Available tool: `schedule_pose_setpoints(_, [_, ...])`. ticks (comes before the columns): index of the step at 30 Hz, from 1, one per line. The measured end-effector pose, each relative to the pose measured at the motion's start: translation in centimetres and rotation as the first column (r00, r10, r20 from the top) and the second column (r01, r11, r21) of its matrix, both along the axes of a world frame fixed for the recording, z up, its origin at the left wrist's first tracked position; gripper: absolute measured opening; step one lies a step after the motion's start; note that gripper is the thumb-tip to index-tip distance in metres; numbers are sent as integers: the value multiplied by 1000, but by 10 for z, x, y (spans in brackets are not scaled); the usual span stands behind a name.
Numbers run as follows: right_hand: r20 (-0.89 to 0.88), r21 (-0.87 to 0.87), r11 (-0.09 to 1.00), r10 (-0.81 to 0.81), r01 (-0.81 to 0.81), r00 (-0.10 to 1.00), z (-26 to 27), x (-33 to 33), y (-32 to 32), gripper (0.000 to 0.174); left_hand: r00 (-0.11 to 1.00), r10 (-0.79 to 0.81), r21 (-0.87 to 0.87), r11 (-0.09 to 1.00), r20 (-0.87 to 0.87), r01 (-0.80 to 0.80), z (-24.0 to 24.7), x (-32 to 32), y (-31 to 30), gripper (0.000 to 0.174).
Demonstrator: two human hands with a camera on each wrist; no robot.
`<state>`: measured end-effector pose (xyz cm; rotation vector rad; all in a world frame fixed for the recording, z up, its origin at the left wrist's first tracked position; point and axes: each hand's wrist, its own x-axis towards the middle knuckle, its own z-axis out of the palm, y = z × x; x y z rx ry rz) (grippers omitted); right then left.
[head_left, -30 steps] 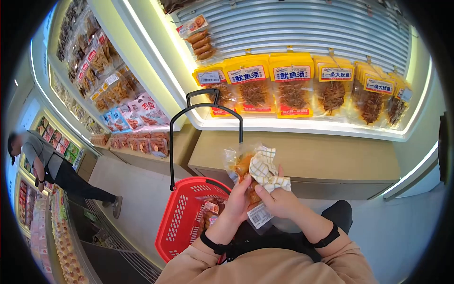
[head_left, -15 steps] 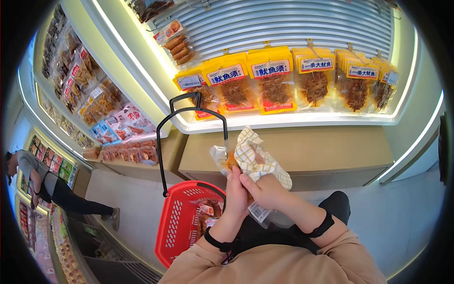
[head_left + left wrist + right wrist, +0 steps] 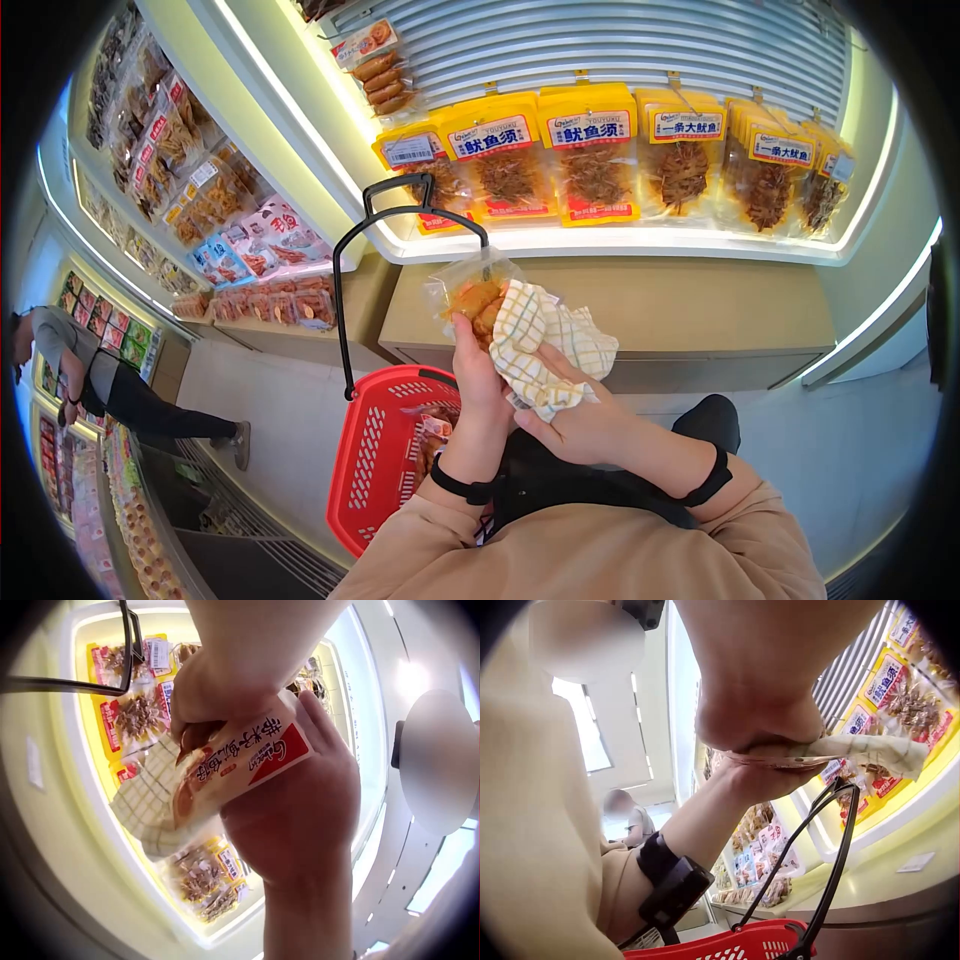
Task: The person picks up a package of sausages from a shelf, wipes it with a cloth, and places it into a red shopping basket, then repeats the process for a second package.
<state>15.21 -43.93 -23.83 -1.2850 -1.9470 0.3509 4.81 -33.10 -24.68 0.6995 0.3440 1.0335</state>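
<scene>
My left hand (image 3: 480, 385) grips a clear plastic pack (image 3: 473, 298) of orange-brown food, thumb along its near side. Seen from below in the left wrist view, the pack's label (image 3: 247, 761) is printed in red and white. A white cloth (image 3: 535, 340) with a yellow-green check lies over the pack's right part. My right hand (image 3: 585, 420) holds this cloth against the pack, its fingers partly hidden under the folds. Left of my forearm hangs a red basket (image 3: 368, 470) with a black handle (image 3: 342, 300), and similar packs (image 3: 432, 430) lie inside.
Ahead is a lit shelf (image 3: 640, 248) with yellow-topped dried squid packs (image 3: 590, 155), above a wooden ledge (image 3: 700, 300). Bagged snacks (image 3: 165, 140) hang on the left wall. Another person (image 3: 110, 385) stands at far left beside a display counter (image 3: 150, 530).
The cloth has moved from above the right hand down and left across the pack. More of the food shows at the left, and the pack's barcode label has gone from sight.
</scene>
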Motion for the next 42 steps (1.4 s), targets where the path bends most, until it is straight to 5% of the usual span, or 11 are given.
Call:
schedule_pose_setpoints(8, [359, 581, 809, -350, 86, 865, -48, 35, -4, 42, 987, -56, -186, 979, 153, 84, 16, -9, 6, 61])
schedule_pose_setpoints(12, [-283, 160, 932, -273, 326, 919, -31, 68, 1, 24, 999, 31, -129, 991, -27, -34, 14, -13, -13, 65])
schedule_pose_setpoints(15, [-825, -35, 966, -172, 255, 538, -4, 85, 10, 23, 771, 473, 360, 871, -426, -335, -16, -13, -14, 78])
schedule_pose_setpoints(16, [-875, 36, 964, -97, 262, 475, 3, 91, 11, 29, 800, 391, 467, 870, -455, -159, -21, -16, -11, 82])
schedule_pose_setpoints(18, [-328, 355, 797, -383, 488, 864, 33, 106, 8, 30, 813, 233, 624, 757, -534, 193, -26, -26, -2, 91])
schedule_pose_setpoints(27, [-601, -219, 962, -263, 161, 755, 54, 128, 12, 45, 588, -143, 436, 540, -796, 720, 5, 0, 6, 88])
schedule_pose_setpoints(30, [-569, -75, 977, -207, 201, 796, 49, 114, 25, 45, 600, -670, 180, 589, -437, 788, 14, 12, -16, 75])
schedule_pose_setpoints(34, [-657, -53, 936, -294, 347, 694, 42, 111, 45, 48, 612, -784, 11, 616, 105, 788, -1, 19, -30, 72])
schedule_pose_setpoints(37, [-376, -526, 482, -871, 701, 316, 77, 105, 15, 46, 702, -699, 14, 710, 136, 704, -5, 17, -28, 70])
schedule_pose_setpoints(40, [-869, 18, 734, -324, 679, 374, 45, 108, -6, 39, 808, -584, 36, 811, 73, 583, -9, 11, -18, 72])
schedule_pose_setpoints(42, [-704, 27, 845, -363, 534, 610, 35, 90, -28, 39, 859, -511, 87, 855, -23, 511, -10, 7, -11, 73])
